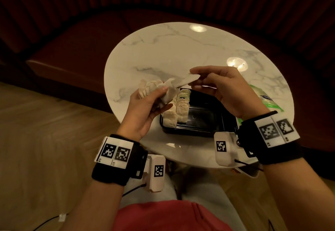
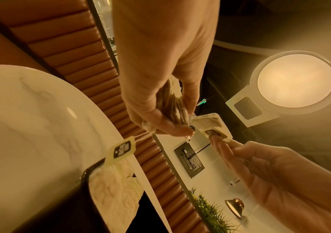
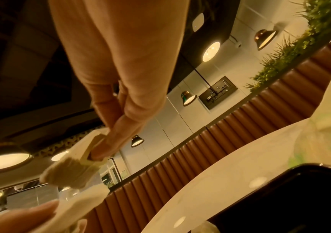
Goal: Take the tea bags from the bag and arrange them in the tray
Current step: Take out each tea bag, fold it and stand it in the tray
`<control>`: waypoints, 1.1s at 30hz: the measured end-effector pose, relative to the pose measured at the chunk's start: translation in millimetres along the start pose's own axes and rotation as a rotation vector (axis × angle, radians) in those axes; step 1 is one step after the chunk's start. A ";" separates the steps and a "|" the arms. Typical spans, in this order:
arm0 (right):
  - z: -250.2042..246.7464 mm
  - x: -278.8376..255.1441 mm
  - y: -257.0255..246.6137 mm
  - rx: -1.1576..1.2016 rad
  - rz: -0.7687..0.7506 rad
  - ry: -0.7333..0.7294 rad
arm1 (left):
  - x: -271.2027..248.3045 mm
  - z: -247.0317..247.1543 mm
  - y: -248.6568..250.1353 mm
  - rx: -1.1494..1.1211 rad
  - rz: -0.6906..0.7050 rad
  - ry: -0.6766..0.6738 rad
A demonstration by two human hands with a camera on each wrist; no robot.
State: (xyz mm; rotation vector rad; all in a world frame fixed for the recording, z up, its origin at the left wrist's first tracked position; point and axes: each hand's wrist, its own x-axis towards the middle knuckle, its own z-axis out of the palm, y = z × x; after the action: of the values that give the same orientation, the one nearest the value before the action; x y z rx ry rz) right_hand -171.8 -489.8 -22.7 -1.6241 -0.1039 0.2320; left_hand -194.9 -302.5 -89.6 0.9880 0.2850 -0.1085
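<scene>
My left hand (image 1: 154,100) grips a bunch of pale tea bags (image 1: 153,87) above the table's left edge, seen in the left wrist view as a stack (image 2: 172,108) between thumb and fingers. My right hand (image 1: 197,80) pinches a single tea bag (image 1: 186,80) by one end, just right of the bunch; it shows as a flat square bag (image 2: 210,124) and from below (image 3: 74,167). Beneath both hands sits a black tray (image 1: 204,120) with several tea bags (image 1: 178,109) standing in rows along its left side. The green-printed plastic bag (image 1: 266,100) lies right of the tray.
The round marble table (image 1: 181,49) carries the tray and bag near its front. A dark leather bench (image 1: 81,49) curves behind it. A wooden floor (image 1: 45,131) lies to the left. A tag on a string (image 2: 122,149) dangles from the bunch over the tray.
</scene>
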 end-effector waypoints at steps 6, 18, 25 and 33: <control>-12.6 5.5 -4.4 -0.585 -0.100 -0.016 | 1.0 -2.7 -3.7 -0.001 -0.019 0.023; -6.7 14.7 -15.5 -0.563 -0.111 -0.161 | -0.7 1.5 -6.5 0.042 -0.102 -0.100; -4.0 22.5 -16.8 -0.758 -0.182 -0.191 | -3.2 4.0 -2.7 -0.098 -0.153 -0.160; 12.1 25.4 -21.4 -0.645 -0.271 -0.161 | -6.5 7.4 -6.7 0.013 -0.074 -0.235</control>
State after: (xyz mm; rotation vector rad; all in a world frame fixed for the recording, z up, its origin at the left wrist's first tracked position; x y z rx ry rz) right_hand -148.1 -471.3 -4.3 -2.2024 -0.5655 0.1227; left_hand -201.2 -312.6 -89.3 0.9679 0.1049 -0.2922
